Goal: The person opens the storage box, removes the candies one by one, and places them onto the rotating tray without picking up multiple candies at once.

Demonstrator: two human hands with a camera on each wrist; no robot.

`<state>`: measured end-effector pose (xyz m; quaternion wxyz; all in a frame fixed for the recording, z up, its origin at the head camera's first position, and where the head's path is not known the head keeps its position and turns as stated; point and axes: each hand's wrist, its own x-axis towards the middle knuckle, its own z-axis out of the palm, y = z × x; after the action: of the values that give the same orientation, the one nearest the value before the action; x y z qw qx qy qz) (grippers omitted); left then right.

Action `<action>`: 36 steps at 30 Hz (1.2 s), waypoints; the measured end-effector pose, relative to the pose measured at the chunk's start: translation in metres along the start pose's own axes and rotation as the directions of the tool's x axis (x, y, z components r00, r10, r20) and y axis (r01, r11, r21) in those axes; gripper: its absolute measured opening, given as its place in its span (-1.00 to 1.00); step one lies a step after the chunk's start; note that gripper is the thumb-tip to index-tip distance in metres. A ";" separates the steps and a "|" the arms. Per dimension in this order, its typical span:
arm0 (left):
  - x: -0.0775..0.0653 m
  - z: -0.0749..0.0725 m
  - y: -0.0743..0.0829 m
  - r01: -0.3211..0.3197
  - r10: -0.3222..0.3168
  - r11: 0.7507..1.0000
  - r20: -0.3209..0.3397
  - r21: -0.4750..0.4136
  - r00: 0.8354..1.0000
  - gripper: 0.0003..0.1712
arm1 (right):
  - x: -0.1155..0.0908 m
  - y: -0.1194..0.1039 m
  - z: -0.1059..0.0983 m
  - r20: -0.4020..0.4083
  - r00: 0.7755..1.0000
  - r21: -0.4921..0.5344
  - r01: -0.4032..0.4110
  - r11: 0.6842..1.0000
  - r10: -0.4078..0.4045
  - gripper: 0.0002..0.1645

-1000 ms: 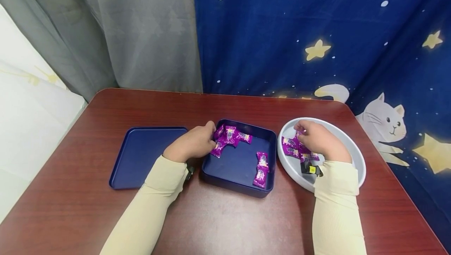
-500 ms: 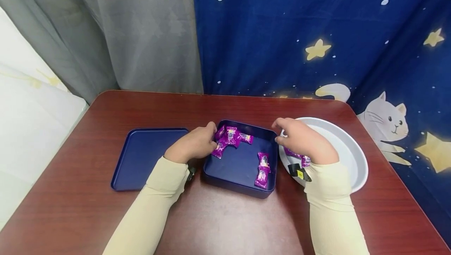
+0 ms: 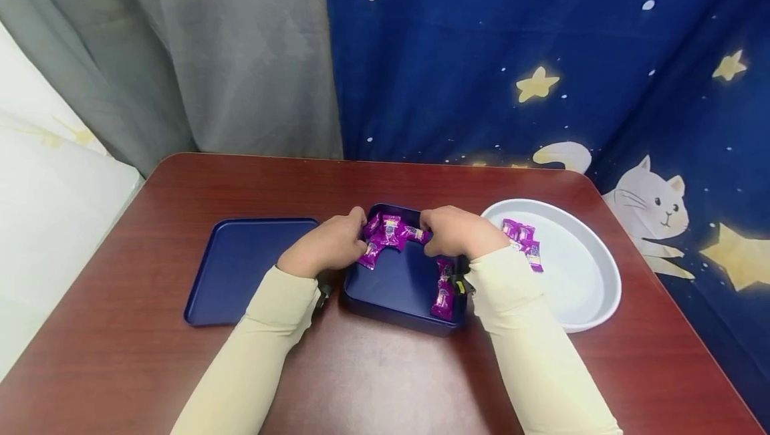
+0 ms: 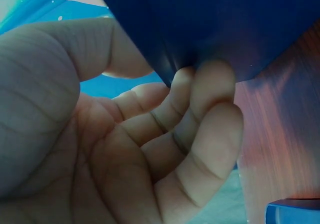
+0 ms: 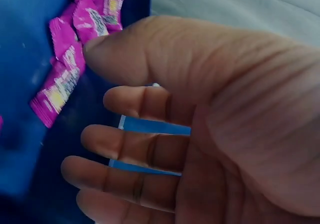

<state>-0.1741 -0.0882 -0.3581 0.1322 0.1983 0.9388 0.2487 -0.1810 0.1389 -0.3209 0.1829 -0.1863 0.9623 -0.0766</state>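
Note:
My left hand (image 3: pixel 327 244) grips the left wall of a dark blue box (image 3: pixel 385 313). In the left wrist view its fingertips press against the wall (image 4: pixel 225 24). Inside the box, several purple-wrapped candies (image 3: pixel 391 229) cluster at the far left corner, and a pair of candies (image 3: pixel 443 301) lies along the right side. My right hand (image 3: pixel 460 231) is over the box's far right part, fingertips right at the end of one candy (image 3: pixel 414 234). In the right wrist view the thumb and fingers are spread apart, the thumb tip overlapping the candies (image 5: pixel 90 21), nothing pinched between.
A white oval tray (image 3: pixel 577 288) to the right holds several more purple candies (image 3: pixel 523 238). On the left a dark blue lid (image 3: pixel 234 274) lies flat, partly behind my left forearm. Curtains stand behind the brown table (image 3: pixel 385 388).
My right hand has moved left from the candies in the white tray, across the box's right wall, to the candies inside the box. My left hand has stayed on the box's left wall.

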 end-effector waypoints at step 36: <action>0.001 0.000 0.000 0.022 -0.022 1.000 0.018 -0.019 1.000 -0.60 | 0.003 -0.017 0.030 0.060 0.962 -0.061 -0.263 0.963 0.266 -0.70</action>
<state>-0.1752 -0.0873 -0.3587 0.1452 0.1890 0.9372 0.2545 -0.1669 0.1199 -0.3462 0.2192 -0.0634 0.9734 -0.0201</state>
